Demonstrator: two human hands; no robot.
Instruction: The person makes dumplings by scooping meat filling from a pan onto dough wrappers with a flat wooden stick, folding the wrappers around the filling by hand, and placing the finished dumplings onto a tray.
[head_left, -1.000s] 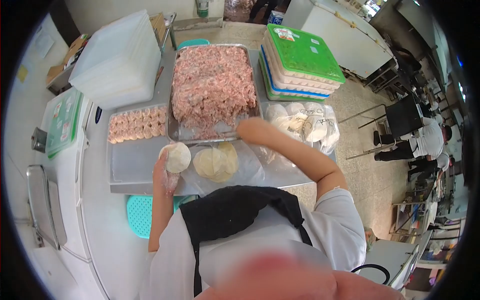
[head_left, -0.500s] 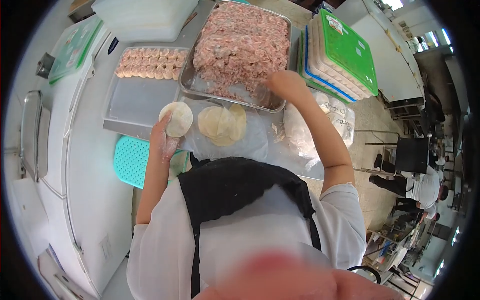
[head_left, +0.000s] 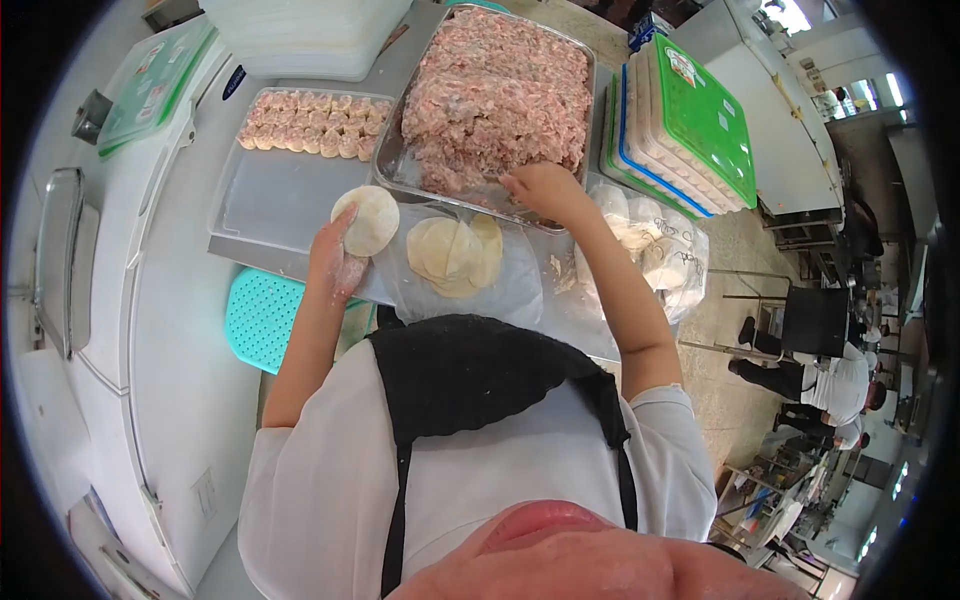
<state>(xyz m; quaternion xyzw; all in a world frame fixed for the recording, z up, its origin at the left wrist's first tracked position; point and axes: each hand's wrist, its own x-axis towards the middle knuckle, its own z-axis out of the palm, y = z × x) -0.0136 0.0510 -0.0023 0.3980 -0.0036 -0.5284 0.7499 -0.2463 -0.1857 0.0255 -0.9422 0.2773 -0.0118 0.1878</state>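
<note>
My left hand [head_left: 338, 250] is closed on a round dough wrapper [head_left: 372, 222], held flat to the left of the meat tray. My right hand [head_left: 543, 190] reaches over the near edge of a metal tray [head_left: 465, 206] heaped with ground meat [head_left: 495, 95]. Its fingers are bent and pressed together at the lower side of the meat; what they grip, if anything, cannot be made out. More round wrappers [head_left: 447, 257] lie overlapping on a plastic sheet [head_left: 515, 290] between my two hands.
At the left, a shallow tray [head_left: 285, 200] carries rows of filled dumplings [head_left: 315, 122] along its far side. Stacked trays under a green lid [head_left: 705, 110] stand to the right. Near them sits a clear bag of white bundles [head_left: 665, 245]. A turquoise perforated stool [head_left: 262, 315] is below.
My right hand has moved left and slightly down along the meat's near side. The left hand still holds the wrapper, and the whole view has shifted a little.
</note>
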